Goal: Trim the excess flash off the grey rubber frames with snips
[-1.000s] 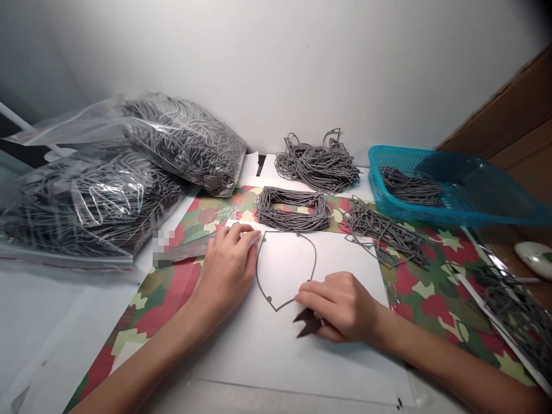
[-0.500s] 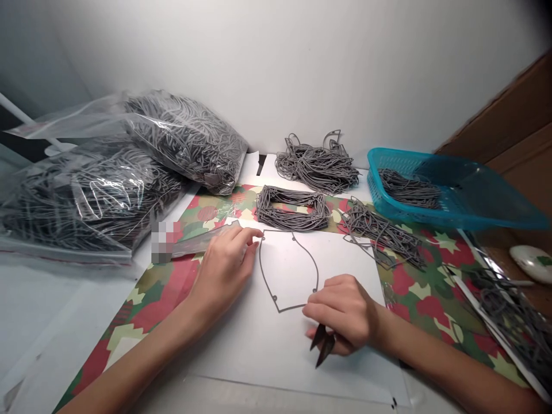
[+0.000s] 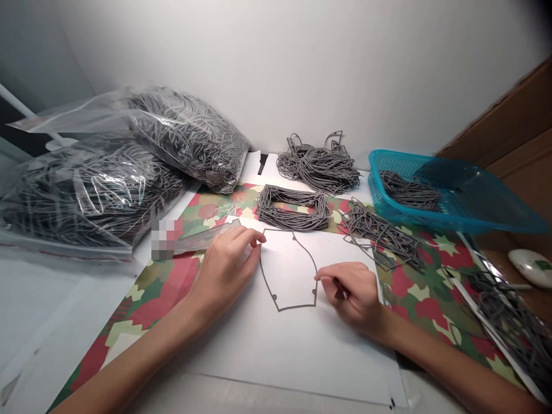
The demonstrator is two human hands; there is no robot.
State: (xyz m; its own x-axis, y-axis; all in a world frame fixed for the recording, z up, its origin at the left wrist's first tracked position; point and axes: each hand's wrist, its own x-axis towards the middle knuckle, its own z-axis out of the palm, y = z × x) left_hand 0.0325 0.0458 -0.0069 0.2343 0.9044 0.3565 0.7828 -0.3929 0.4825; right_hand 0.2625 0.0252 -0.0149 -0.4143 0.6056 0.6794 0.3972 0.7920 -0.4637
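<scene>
Left hand (image 3: 224, 270) open, right hand (image 3: 351, 296) gripping small snips (image 3: 340, 293), grey cord outline (image 3: 288, 309) between them

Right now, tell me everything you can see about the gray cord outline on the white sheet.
The gray cord outline is a thin, rubbery-looking closed loop, shield-shaped, with small ring-like eyelets along it. It lies flat on the white sheet. Fingertips of the left hand appear to touch its top left corner, and those of the right hand its right side.
</scene>
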